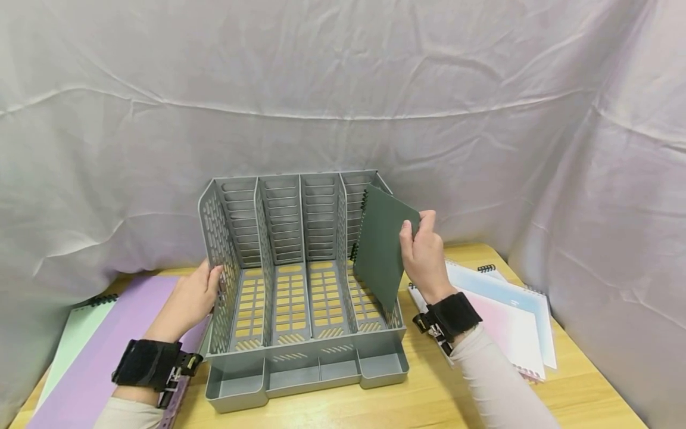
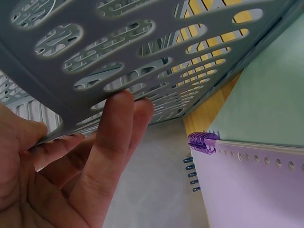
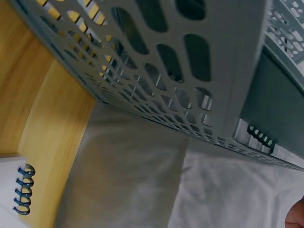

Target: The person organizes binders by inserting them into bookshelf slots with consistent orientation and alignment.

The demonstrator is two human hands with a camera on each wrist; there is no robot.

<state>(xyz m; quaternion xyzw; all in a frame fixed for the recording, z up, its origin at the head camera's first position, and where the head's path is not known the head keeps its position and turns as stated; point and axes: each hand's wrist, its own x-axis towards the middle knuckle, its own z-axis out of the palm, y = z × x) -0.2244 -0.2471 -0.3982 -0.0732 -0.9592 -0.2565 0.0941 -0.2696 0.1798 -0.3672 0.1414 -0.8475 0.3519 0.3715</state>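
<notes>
A grey desktop file organizer (image 1: 305, 342) with upright dividers and a row of small front trays stands on the table. Its left side wall is pinched between the thumb and fingers of my left hand (image 1: 194, 295); the left wrist view shows that hand (image 2: 95, 156) at the edge of the perforated panel (image 2: 142, 42). My right hand (image 1: 426, 256) grips the outer edge of a dark green spiral notebook (image 1: 383, 244), which stands tilted in the rightmost compartment, its coil toward the back. In the right wrist view the notebook (image 3: 280, 104) shows behind the side panel; only a bit of the hand (image 3: 295, 216) appears.
A purple notebook (image 1: 112, 351) and a pale green one (image 1: 80, 328) lie left of the organizer. To the right sit several spiral notebooks, among them a pink-and-white one (image 1: 504, 328) and a light blue one (image 1: 493, 286). Grey fabric (image 1: 343, 89) hangs behind the wooden table (image 1: 429, 393).
</notes>
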